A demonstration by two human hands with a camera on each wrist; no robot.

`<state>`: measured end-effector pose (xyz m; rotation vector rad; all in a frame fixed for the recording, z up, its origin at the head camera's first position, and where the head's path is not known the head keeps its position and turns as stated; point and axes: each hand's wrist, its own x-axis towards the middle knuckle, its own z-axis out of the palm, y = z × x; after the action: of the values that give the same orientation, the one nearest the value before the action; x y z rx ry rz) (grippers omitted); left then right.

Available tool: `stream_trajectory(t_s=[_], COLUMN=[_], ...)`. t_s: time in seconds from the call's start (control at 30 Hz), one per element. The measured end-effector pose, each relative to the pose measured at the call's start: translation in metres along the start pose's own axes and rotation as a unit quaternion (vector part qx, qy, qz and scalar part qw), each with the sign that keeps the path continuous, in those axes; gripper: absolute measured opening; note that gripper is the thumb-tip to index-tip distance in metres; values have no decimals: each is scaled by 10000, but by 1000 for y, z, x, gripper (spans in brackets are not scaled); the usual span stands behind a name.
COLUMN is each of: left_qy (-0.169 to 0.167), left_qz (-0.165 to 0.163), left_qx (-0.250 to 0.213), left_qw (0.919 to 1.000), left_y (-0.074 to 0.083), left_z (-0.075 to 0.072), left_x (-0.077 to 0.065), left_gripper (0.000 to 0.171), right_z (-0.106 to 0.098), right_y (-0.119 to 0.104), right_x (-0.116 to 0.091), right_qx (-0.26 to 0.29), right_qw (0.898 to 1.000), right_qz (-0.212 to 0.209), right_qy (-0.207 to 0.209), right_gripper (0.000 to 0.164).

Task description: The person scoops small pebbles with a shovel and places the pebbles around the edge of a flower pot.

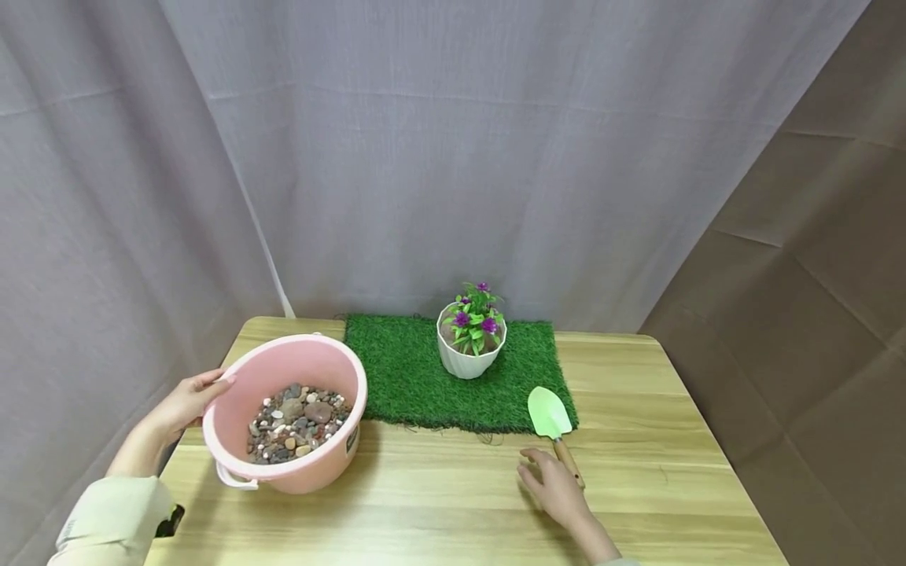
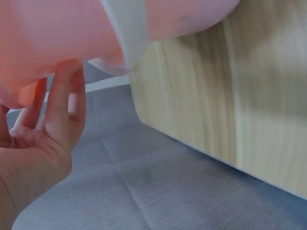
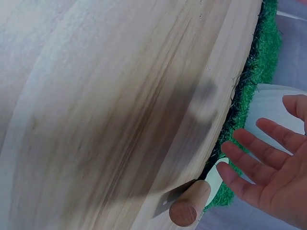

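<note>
A pink bucket with a white handle stands at the table's left, tilted toward the right. Mixed pebbles lie inside it. My left hand grips its left rim, thumb over the edge; in the left wrist view the fingers press against the outer wall from below. A hand trowel with a pale green blade and wooden handle lies at the right, its blade on the grass mat. Just left of its handle, my right hand hovers with spread fingers, holding nothing.
A white pot with purple flowers sits on the green artificial grass mat along the table's back. Grey curtains hang behind the wooden table, and a brown cloth hangs at the right.
</note>
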<state>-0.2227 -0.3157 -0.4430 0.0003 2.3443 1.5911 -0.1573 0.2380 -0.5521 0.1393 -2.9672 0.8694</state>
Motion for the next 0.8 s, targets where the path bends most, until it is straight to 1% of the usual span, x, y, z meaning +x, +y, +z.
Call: stream_trajectory(t_s=[0.07,0.17,0.33,0.43,0.53,0.63,0.8], left_qy=[-15,19,70,82,102,98,74], left_qz=[-114,-169,-77,-3,-11,-85,-139], left_qx=[-76,-140,-144,-109,-51,-32,-167], left_qw=[9999,9998,9998,9999,9999,9999,9997], left_y=[-2,-4,-5,-4,-4,-4,-4], left_z=[2,5,11,15,18,21,25], left_x=[-3,-6,-4,-2,-3,-5,-7], left_gripper=[64,65,64,63,62,62,63], right_z=[0,-2,-6,-5,-1,3,6], right_y=[0,2,8,10,11,11,9], right_x=[-2,-3,-2,1,1,-1,0], right_qx=[-11,-89,-174,-169,-52,64,101], right_qw=[10000,9999,9997,9996,9998,9999,9998], right_qz=[83,74,-26,11,89,131,147], right_qy=[-33,-14,164,244,141,19,60], right_gripper=[31,31,32,32,31,30,28])
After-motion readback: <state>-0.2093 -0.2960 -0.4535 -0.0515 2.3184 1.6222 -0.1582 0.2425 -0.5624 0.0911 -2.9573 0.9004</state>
